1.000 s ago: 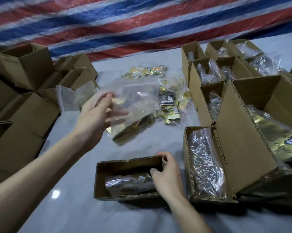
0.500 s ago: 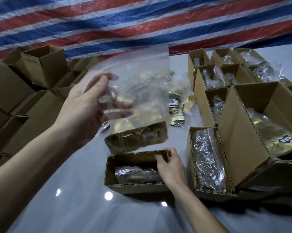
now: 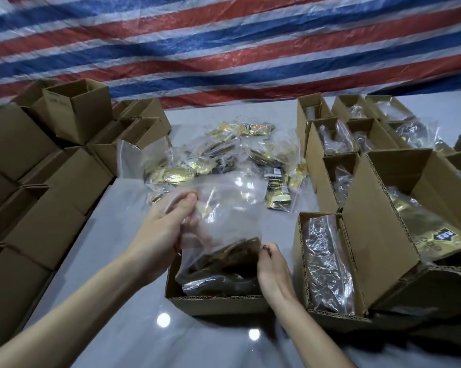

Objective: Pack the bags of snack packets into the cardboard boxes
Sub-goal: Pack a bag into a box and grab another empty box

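Clear plastic zip bag of gold and dark snack packets (image 3: 224,235): that is what the person in front of me is busy with, and its loaded bottom end hangs just inside the small open brown cardboard box (image 3: 218,301) on the grey table (image 3: 117,328), over another clear bag already lying there. The left hand (image 3: 165,235) pinches the bag's upper part between thumb and curled fingers. The right hand (image 3: 270,266) sits at the box's right wall with its fingers curled by the bag's lower corner; whether they grip the cardboard edge or the plastic I cannot tell.

As for progress, I would judge the job roughly midway. To the right, a row of open brown cardboard boxes (image 3: 330,160) each shows a bag inside, and the nearest long box (image 3: 327,264) holds a full one. Still waiting are a heap of clear bags of gold packets (image 3: 224,160) in the middle of the table and stacks of unfilled brown boxes (image 3: 51,181) on the left. None of the filled boxes I can see has its flaps closed.
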Motion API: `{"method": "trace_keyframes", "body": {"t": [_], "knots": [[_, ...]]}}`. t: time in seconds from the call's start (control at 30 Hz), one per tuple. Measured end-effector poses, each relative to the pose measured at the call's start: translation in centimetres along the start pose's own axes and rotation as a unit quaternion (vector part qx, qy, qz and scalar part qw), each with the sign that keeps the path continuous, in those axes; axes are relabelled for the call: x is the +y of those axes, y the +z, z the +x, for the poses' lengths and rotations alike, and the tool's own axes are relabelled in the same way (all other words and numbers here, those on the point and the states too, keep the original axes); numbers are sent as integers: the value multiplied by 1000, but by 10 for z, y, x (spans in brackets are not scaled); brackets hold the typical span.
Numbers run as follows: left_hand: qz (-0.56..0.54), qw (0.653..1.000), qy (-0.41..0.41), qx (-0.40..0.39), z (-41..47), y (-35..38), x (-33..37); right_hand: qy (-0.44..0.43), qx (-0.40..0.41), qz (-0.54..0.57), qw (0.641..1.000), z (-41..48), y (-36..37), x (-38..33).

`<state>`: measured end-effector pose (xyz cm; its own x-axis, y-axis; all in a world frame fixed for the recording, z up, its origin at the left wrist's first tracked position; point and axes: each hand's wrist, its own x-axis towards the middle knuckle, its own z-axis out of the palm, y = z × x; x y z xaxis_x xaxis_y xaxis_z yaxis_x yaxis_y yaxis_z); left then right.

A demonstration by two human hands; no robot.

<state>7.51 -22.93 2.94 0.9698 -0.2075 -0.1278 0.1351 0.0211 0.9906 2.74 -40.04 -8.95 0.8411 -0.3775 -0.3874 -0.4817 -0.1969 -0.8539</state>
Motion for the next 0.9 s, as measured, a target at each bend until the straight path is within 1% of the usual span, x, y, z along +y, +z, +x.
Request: {"method": "trace_keyframes", "body": {"t": [0.07,0.13,0.17,0.23,0.27,0.3,0.33,0.43,0.5,0.53,0.57,0.6,0.63,0.67,0.7,0.73,0.77,0.8,0.87,0.9], "knots": [[139,989,40,8,0,-7,-17,10,-1,8,1000,1,0,0],[292,951,83,-54,-1,-15,-34,6,-3,18,1000,1,1,0],[341,932,79,-95,-3,-19,-41,5,0,22,1000,1,1,0],[387,907,52,-160,-7,-27,-49,7,5,32,999,1,2,1],[401,898,47,-174,-8,-30,-52,8,7,35,999,1,2,1],[413,893,47,-171,-9,-31,-54,8,8,34,999,2,3,1],[420,892,55,-156,-7,-32,-57,8,9,29,1000,2,3,1],[433,897,75,-53,-1,-30,-61,4,11,16,1000,2,4,2],[393,919,38,-3,2,-29,-63,6,9,11,1000,2,3,2],[381,924,22,19,1,-29,-63,6,6,8,1000,2,3,1],[396,916,34,53,-3,-29,-61,7,3,5,1000,2,3,1],[440,889,95,80,-9,-30,-61,8,3,3,1000,2,3,0],[488,850,178,89,-15,-30,-57,8,4,1,1000,3,2,-1],[516,814,258,61,-22,-30,-53,7,5,0,1000,4,2,-1],[528,793,305,1,-30,-29,-51,7,4,0,1000,4,3,-2],[532,784,313,-73,-34,-29,-52,10,3,2,1000,4,3,-2],[538,782,285,-133,-36,-28,-55,14,3,4,1000,4,3,-2],[550,780,247,-169,-36,-27,-57,16,6,6,1000,4,3,-2],[576,771,194,-190,-31,-25,-68,12,10,7,1000,3,3,-3],[580,773,164,-198,-27,-24,-73,12,11,7,1000,2,3,-2]]}}
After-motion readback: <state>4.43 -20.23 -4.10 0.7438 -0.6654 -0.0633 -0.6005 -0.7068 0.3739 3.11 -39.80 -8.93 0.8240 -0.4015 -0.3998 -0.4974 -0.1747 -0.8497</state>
